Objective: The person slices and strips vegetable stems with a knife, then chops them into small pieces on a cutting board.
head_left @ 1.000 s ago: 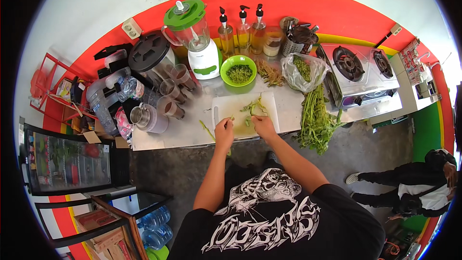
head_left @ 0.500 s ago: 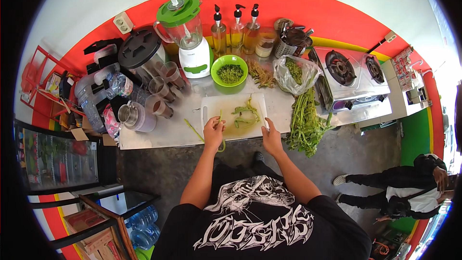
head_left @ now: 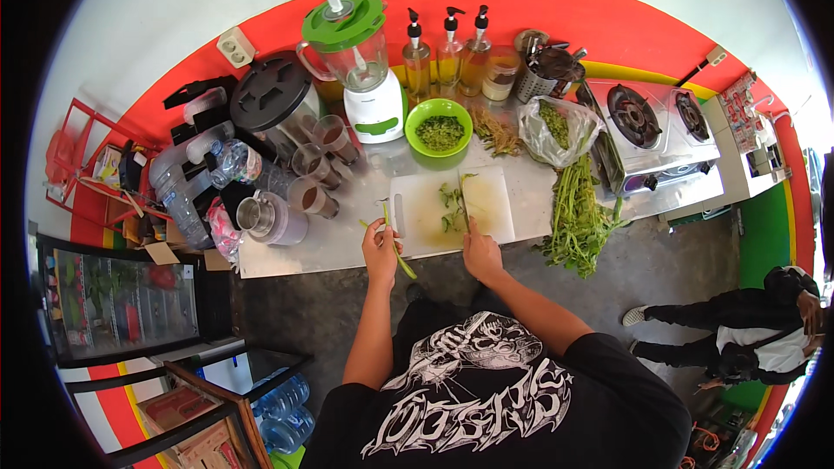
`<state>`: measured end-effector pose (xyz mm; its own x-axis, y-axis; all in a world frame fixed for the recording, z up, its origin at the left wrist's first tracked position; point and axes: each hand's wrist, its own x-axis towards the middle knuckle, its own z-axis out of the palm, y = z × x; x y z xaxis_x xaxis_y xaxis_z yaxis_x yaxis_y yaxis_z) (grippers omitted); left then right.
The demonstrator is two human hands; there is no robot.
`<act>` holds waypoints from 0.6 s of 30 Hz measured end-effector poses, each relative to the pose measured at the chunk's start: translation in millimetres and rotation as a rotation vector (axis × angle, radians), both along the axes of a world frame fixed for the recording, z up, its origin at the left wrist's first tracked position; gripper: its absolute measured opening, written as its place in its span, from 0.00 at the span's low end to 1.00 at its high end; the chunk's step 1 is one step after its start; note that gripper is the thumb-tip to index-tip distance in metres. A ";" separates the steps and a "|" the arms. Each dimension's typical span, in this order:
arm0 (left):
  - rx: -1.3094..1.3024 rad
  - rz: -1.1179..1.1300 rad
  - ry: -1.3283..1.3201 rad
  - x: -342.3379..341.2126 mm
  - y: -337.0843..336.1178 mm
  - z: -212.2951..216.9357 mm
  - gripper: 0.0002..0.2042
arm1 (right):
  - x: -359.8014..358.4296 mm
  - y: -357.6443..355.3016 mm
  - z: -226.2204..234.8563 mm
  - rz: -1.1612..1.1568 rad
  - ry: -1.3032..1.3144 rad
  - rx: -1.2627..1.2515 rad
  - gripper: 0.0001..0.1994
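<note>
My left hand (head_left: 380,250) is closed around a slim green stalk (head_left: 406,267), just off the near left corner of the white cutting board (head_left: 497,200). My right hand (head_left: 480,252) grips a knife (head_left: 465,200), its blade standing over the middle of the board. Left of the blade lies a small heap of cut greens (head_left: 451,208), with a yellowish leaf piece at the blade's far end. Behind the board, a green bowl (head_left: 420,146) holds chopped greens. A large bunch of leafy stalks (head_left: 575,217) hangs over the table's front edge to the right.
A blender (head_left: 373,108), pump bottles (head_left: 449,61) and a utensil holder (head_left: 537,82) line the wall. Cups (head_left: 311,200) and a flask (head_left: 271,219) stand left. A plastic bag of greens (head_left: 560,135) sits beside the gas stove (head_left: 651,139). Another person (head_left: 738,321) is at the far right.
My right hand and the knife have moved left from the board's right edge to its middle, and the greens lie farther left. My left hand with the stalk has drawn left off the board.
</note>
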<state>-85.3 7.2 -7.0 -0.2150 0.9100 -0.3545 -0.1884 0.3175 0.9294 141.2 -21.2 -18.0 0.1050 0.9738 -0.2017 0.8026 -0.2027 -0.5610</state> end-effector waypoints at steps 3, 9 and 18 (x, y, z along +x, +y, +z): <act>0.005 0.034 0.040 -13.8 -3.8 0.9 0.13 | -26.2 5.3 -4.6 0.043 0.002 0.009 0.25; 0.002 0.074 0.031 -29.6 -10.6 -5.6 0.13 | -41.7 10.7 1.5 0.059 0.026 -0.015 0.27; -0.061 -0.010 -0.018 -10.6 -6.2 -8.8 0.12 | 11.5 2.8 5.7 -0.165 -0.093 -0.005 0.28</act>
<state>-95.8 1.1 -15.7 -0.1990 0.8887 -0.4131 -0.2017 0.3754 0.9046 152.6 -18.5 -12.3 0.2820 0.9408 -0.1882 0.8064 -0.3387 -0.4847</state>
